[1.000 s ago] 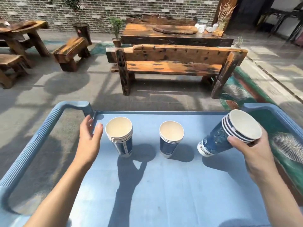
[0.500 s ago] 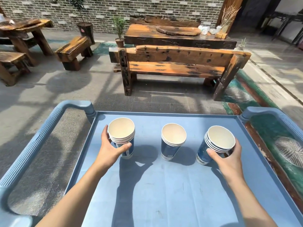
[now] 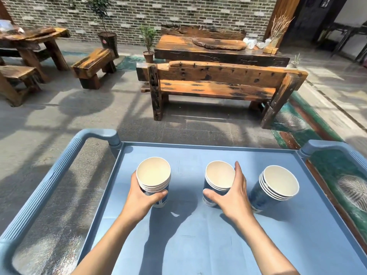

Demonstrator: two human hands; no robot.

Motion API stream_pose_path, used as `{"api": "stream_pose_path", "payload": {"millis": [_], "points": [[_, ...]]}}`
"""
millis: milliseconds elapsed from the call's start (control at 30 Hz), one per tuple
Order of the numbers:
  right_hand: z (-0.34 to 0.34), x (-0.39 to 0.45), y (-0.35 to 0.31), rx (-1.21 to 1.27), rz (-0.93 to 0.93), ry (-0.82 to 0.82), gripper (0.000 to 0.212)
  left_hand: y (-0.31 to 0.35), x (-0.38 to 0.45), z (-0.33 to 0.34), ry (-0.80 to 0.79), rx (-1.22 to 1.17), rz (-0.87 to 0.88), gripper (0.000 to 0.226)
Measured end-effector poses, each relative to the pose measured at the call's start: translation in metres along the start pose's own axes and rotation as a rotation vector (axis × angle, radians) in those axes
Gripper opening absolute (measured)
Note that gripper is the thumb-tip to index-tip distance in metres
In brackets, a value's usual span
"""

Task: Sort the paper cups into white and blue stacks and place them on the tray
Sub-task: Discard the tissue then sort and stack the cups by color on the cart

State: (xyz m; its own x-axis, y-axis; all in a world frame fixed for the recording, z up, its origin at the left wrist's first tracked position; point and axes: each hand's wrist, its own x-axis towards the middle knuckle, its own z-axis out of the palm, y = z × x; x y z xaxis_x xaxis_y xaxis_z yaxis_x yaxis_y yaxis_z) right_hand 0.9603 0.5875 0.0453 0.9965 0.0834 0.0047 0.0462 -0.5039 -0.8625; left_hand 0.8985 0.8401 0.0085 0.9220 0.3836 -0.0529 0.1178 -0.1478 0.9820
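Three stacks of blue paper cups stand in a row on the blue tray point(image 3: 198, 245). My left hand point(image 3: 142, 199) is wrapped around the left stack point(image 3: 154, 175), thumb in front. My right hand point(image 3: 232, 193) grips the middle stack point(image 3: 218, 175), fingers along its right side and thumb at its base. The right stack point(image 3: 276, 185) stands free and leans slightly to the right, apart from both hands. No white-sided cup shows.
The tray is the top of a cart with blue handles at left point(image 3: 45, 185) and right point(image 3: 333, 147). Beyond it stand a wooden bench point(image 3: 218, 84), a low wooden table point(image 3: 220, 50) and stools point(image 3: 93, 64) on a stone floor.
My right hand let go of the right stack and moved left onto the middle stack. My left hand closed more firmly around the left stack.
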Motion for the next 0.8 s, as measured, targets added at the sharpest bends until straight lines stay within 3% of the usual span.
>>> {"api": "stream_pose_path", "payload": {"millis": [100,200,267,333,433,633,800], "points": [[0.011,0.014,0.002,-0.013,0.025,0.014,0.115,-0.002,-0.004,-0.002,-0.008,-0.032,-0.002,0.089],[0.009,0.024,0.003,0.038,0.064,0.049,0.095,-0.005,-0.006,-0.002,-0.033,-0.056,-0.026,0.082],[0.001,0.028,0.002,0.191,0.097,0.046,0.075,-0.007,-0.009,-0.003,-0.043,-0.056,-0.045,0.082],[-0.011,0.031,-0.002,0.43,0.133,-0.011,0.058,-0.009,-0.013,-0.006,-0.061,-0.034,-0.057,0.095],[-0.027,0.032,-0.011,0.733,0.193,-0.135,0.056,-0.011,-0.023,-0.016,-0.076,0.039,-0.033,0.108],[-0.036,0.02,-0.018,0.88,0.223,-0.237,0.054,0.012,-0.034,-0.033,0.061,-0.014,0.017,0.112],[-0.041,0.007,-0.024,0.915,0.209,-0.298,0.04,0.062,-0.036,-0.029,0.271,-0.026,0.183,0.081]]}}
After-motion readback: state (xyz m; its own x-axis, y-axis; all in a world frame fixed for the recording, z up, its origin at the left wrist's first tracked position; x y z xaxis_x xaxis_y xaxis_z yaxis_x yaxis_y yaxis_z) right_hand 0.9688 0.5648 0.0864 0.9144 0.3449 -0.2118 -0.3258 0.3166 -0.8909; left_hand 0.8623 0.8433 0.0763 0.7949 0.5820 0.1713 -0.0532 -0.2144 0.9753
